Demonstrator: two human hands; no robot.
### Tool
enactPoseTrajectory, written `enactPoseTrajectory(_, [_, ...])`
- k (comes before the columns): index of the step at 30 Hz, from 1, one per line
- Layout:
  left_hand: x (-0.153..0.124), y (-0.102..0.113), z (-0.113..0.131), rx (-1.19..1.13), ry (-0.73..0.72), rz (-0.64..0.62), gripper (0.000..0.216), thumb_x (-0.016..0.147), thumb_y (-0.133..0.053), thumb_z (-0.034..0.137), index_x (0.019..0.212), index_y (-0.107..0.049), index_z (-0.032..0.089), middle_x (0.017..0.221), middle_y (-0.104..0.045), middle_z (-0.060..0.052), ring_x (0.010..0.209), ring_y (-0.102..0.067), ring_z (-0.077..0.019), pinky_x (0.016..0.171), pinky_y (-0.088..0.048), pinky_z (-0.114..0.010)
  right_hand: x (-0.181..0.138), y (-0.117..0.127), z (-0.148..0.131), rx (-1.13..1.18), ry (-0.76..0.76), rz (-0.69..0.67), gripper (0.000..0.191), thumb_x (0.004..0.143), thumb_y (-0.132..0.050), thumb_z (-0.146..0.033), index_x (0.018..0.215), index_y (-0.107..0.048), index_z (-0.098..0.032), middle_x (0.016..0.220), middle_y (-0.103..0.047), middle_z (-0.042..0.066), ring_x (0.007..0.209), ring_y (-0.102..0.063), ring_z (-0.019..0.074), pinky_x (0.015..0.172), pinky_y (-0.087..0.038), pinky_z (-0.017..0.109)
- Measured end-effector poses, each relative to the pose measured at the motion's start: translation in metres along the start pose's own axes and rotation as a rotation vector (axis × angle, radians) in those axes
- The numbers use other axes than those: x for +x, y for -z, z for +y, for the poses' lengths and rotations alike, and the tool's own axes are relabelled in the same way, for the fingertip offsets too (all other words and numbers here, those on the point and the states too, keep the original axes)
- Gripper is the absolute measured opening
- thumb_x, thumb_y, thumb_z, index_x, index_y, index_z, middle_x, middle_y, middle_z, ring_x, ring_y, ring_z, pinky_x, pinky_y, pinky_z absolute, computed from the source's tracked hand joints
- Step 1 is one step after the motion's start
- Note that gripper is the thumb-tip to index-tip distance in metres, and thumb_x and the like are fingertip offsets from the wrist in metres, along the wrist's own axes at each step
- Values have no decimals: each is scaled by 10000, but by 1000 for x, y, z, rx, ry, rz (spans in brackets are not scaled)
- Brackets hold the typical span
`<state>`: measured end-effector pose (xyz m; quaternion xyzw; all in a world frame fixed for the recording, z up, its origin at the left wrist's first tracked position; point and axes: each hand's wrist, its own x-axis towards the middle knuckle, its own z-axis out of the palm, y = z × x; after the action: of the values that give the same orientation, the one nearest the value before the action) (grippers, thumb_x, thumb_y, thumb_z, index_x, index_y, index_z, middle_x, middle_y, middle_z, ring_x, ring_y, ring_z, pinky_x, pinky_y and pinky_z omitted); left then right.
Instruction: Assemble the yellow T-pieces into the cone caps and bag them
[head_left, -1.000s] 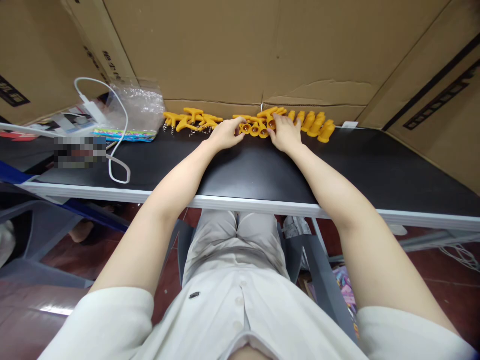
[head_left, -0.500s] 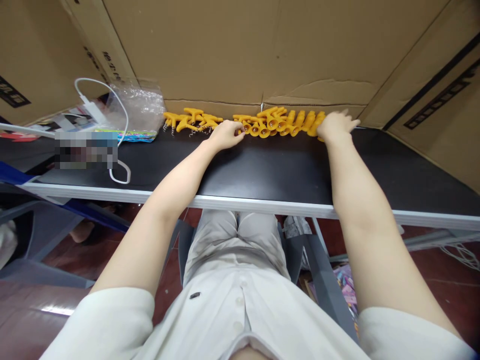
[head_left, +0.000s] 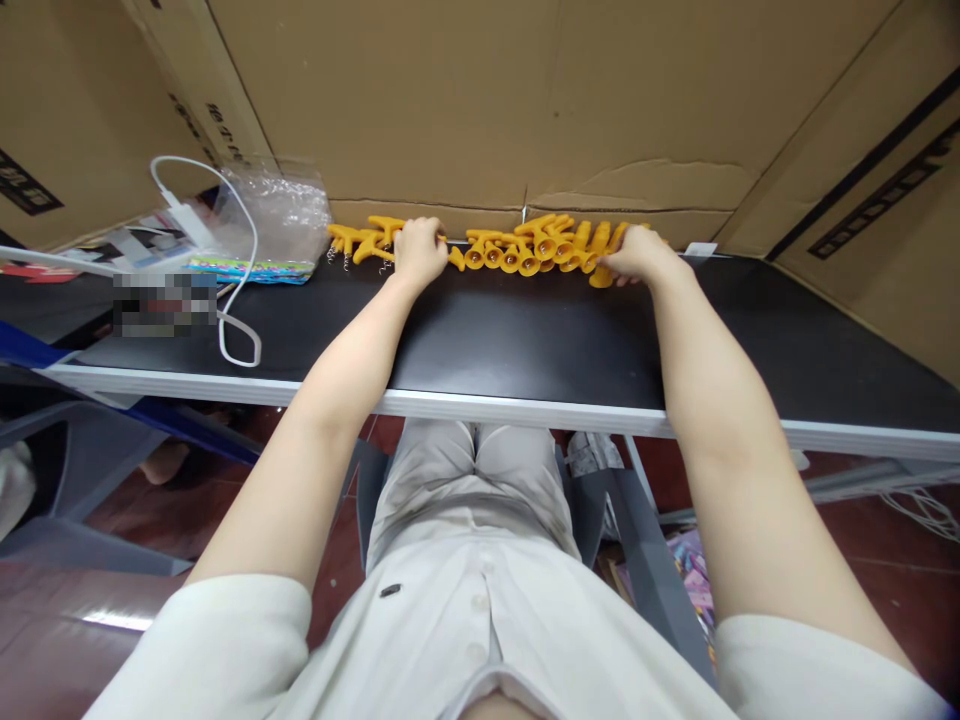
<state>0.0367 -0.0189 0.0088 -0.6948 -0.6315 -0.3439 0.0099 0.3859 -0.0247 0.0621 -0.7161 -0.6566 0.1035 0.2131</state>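
Yellow corkscrew handles [head_left: 365, 246] with bare metal spirals lie at the back left of the black table. My left hand [head_left: 421, 250] is closed around a corkscrew [head_left: 456, 259], whose yellow handle tip sticks out to the right of the fingers. In the middle, several assembled-looking corkscrews [head_left: 529, 262] have bell-shaped ends facing me, with metal tips showing inside some. Loose yellow bell-shaped sleeves [head_left: 598, 240] lie at their right. The fingers of my right hand [head_left: 637, 258] are closed on the rightmost yellow sleeve [head_left: 602, 275], covering its upper part.
Cardboard [head_left: 450, 100] walls the table [head_left: 525, 340] at the back and sides. On the left are a clear plastic bag [head_left: 281, 205], colourful flat packets [head_left: 285, 273] and a white cable [head_left: 253, 225]. A metal edge [head_left: 510, 404] runs along the table's front.
My left hand has shifted left, from the middle group onto the handles with bare spirals. My right hand has come left and closed on a yellow sleeve; its fingers were spread before.
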Motion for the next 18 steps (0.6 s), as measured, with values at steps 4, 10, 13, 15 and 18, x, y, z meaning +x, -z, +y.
enactPoseTrajectory(4, [-10,13,6,168,177,-135,594,999,-483,78,1549,-695,153,1687,-646,-204,1638,-514,-390,1395,-388,-612,-1,-2,-5,-64,25,-120,163,1050,-818,-166,950,-747,-58,858,-787,235,995,-849,387,947,-688,524])
enactPoseTrajectory(10, [-16,7,5,238,192,-341,731,987,-467,110,1702,-604,178,1833,-480,-223,1781,-321,-392,1484,-188,-703,16,-13,5,13,117,-122,289,971,-940,-227,858,-700,-114,731,-712,160,915,-831,383,916,-683,561])
enactPoseTrajectory(13, [-13,-2,-2,234,148,-323,640,1023,-476,173,1638,-654,155,1825,-482,-252,1789,-301,-412,1474,-109,-755,27,-25,8,60,148,-95,319,903,-979,-193,817,-674,-162,705,-683,107,835,-812,356,885,-695,581])
enactPoseTrajectory(15, [-11,-6,-5,210,130,-296,552,1054,-515,243,1568,-702,172,1812,-504,-254,1778,-318,-434,1461,-107,-782,32,-34,9,106,189,-73,356,851,-1009,-189,815,-655,-200,688,-668,68,756,-784,324,838,-705,578])
enactPoseTrajectory(18, [-10,-8,-5,186,128,-284,436,1057,-584,249,1448,-762,174,1774,-550,-248,1761,-353,-437,1468,-129,-759,34,-43,7,130,248,-72,365,859,-996,-216,842,-632,-232,695,-678,50,673,-746,291,776,-706,551])
